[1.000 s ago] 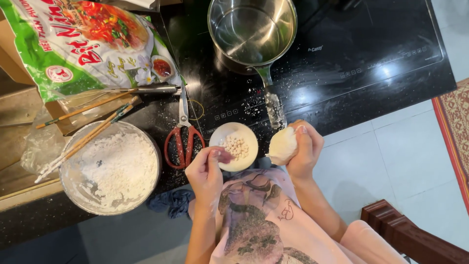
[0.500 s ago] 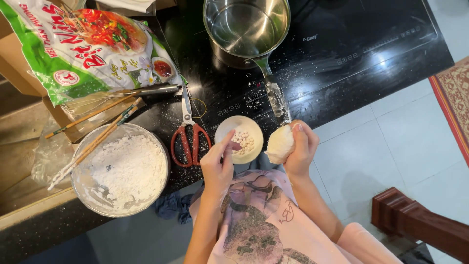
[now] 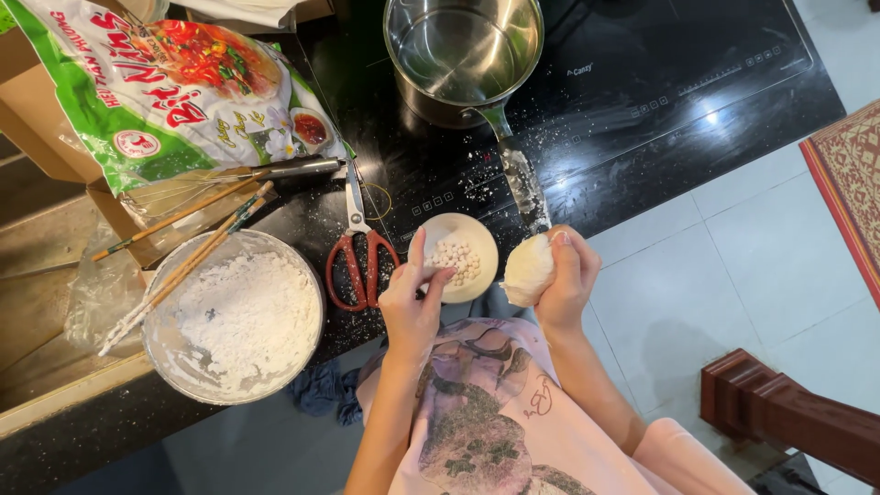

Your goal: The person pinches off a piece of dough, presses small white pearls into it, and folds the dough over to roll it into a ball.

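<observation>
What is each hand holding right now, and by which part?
The right hand cups a pale dough lump from its side. The left hand reaches its fingertips into the small bowl of white pellets; any grasp is unclear.
</observation>
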